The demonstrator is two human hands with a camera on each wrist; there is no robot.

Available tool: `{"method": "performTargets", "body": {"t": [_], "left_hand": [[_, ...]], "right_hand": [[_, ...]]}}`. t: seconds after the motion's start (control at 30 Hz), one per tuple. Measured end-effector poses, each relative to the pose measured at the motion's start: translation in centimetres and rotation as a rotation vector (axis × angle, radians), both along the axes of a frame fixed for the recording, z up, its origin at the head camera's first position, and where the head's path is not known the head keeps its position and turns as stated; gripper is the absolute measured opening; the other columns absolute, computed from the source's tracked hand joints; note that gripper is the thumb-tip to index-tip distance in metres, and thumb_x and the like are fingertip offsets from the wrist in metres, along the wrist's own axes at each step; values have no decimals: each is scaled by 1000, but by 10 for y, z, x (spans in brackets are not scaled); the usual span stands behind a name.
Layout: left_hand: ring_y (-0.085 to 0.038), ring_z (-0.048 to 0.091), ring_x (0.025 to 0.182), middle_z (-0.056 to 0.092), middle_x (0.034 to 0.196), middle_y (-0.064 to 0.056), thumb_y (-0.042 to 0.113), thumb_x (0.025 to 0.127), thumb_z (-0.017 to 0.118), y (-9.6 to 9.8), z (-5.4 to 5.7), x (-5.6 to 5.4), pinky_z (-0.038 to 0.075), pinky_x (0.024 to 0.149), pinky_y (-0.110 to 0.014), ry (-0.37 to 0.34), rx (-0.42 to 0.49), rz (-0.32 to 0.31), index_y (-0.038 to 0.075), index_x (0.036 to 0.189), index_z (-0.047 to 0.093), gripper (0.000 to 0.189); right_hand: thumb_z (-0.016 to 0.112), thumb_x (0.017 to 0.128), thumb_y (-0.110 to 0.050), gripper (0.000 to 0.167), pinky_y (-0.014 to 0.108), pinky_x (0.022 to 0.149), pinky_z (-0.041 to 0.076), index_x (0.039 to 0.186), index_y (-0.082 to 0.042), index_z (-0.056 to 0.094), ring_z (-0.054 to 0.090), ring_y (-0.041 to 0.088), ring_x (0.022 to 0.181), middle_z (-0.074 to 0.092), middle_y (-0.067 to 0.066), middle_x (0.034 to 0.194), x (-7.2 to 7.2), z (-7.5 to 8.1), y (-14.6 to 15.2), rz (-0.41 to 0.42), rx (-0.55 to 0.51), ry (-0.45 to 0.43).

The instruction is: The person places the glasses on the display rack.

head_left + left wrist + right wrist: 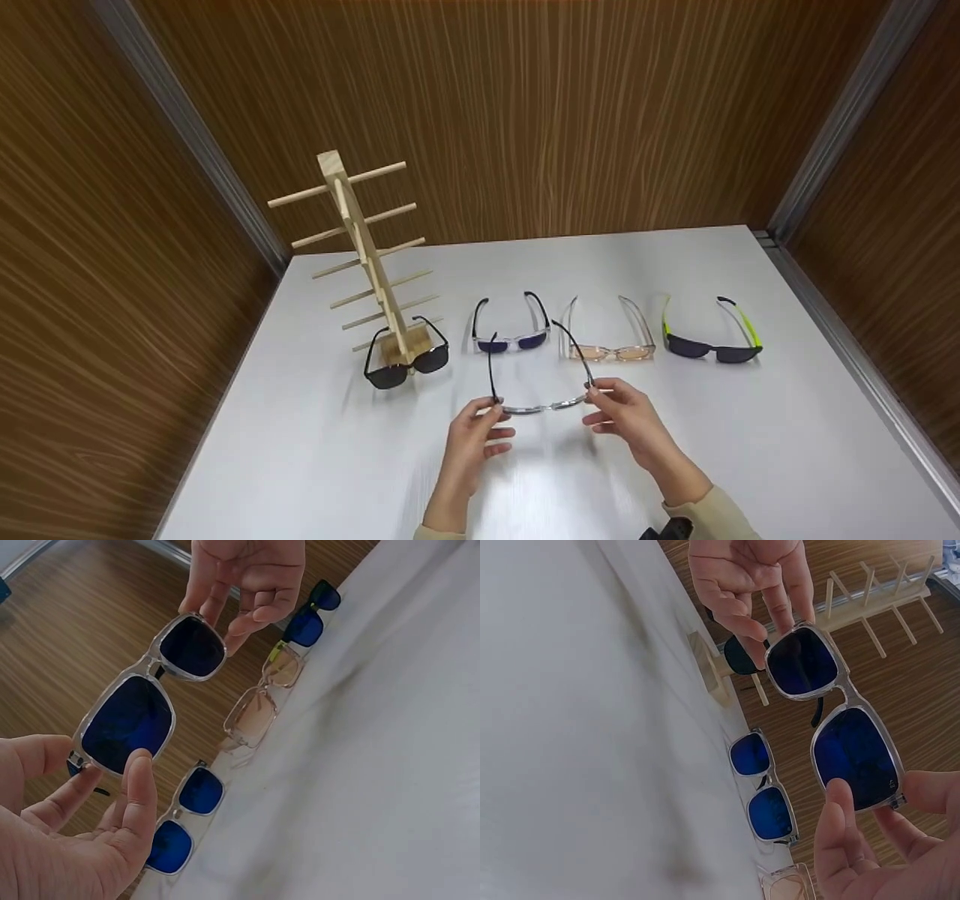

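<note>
Both hands hold one pair of sunglasses [550,407] above the table, its dark temples pointing away from me. In the left wrist view its frame is clear and its lenses [129,722] dark blue. My left hand [472,442] pinches the left hinge corner between thumb and fingers. On the opposite corner, my right hand [632,424] grips in the same way. Just beyond them lies a similar clear-framed pair with blue lenses [513,343], its temples open.
Left of the hands stands a wooden glasses rack [365,247] with several pegs; black sunglasses [409,367] hang low on it. To the right lie clear glasses with peach lenses [613,352] and dark sunglasses with yellow-green temples [712,350]. Wood-grain panels [525,112] enclose the white table [300,450].
</note>
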State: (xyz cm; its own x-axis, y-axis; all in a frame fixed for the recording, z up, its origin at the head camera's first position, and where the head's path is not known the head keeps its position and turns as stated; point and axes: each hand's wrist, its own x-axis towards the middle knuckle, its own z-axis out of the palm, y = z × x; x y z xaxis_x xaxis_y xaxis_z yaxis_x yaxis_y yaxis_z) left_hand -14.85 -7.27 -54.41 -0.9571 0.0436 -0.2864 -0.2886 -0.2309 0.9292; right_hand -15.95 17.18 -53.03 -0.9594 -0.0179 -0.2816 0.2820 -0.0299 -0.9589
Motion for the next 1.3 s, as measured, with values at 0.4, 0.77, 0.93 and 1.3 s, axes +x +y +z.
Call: {"method": "performTargets", "body": {"t": [0.4, 0.77, 0.93, 1.3], "left_hand": [[-25, 66, 80, 61, 101, -18, 25, 88, 64, -16, 17, 1, 55, 66, -35, 18, 18, 5, 3, 111, 55, 33], [-25, 65, 81, 63, 94, -10, 26, 90, 63, -30, 36, 5, 55, 68, -37, 66, -29, 42, 3, 111, 54, 33], [-25, 65, 81, 62, 95, -12, 25, 90, 63, -35, 40, 5, 55, 68, -37, 79, -26, 62, 3, 112, 53, 33], [-25, 65, 83, 61, 100, -14, 26, 90, 62, -52, 44, 5, 55, 70, -37, 86, -28, 114, 3, 114, 52, 35]], "right_hand": [[62, 90, -25, 34, 35, 69, 52, 113, -1, 55, 66, 27, 79, 60, 13, 99, -9, 13, -13, 47, -14, 52], [61, 91, -24, 37, 34, 69, 53, 115, 2, 53, 66, 26, 78, 59, 13, 100, -17, 23, -27, 91, -53, 88], [61, 91, -25, 40, 34, 70, 53, 118, 4, 51, 66, 25, 79, 59, 12, 99, -21, 30, -34, 110, -45, 115], [61, 91, -23, 32, 34, 68, 53, 113, 0, 56, 66, 25, 76, 59, 16, 102, -35, 39, -55, 140, -77, 139]]}}
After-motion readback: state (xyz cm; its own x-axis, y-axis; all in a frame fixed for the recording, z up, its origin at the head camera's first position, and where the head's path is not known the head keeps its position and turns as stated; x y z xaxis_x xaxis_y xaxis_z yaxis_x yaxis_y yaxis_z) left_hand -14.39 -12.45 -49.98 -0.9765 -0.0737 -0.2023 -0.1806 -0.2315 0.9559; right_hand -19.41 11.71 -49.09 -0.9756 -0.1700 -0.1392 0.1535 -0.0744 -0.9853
